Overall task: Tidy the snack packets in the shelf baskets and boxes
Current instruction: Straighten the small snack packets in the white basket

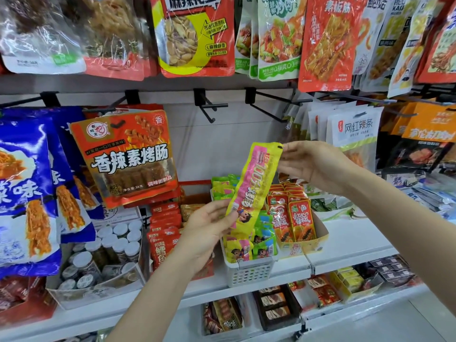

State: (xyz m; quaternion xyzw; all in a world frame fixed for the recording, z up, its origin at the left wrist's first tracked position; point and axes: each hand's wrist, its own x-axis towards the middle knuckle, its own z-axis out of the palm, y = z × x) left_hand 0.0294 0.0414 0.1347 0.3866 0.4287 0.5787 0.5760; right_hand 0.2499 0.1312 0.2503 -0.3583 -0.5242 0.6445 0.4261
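Note:
A long yellow-and-pink snack packet hangs tilted in the air above the white plastic basket. My left hand pinches its lower end, and my right hand pinches its top edge near the hang hole. The basket on the white shelf holds several similar yellow, pink and green packets. To its right stands a cardboard display box filled with orange-red packets.
Left of the basket is a box of red packets and a carton of small jars. Bare black hooks jut from the back panel above. Hanging bags fill the upper rows and both sides. Lower shelves carry more boxes.

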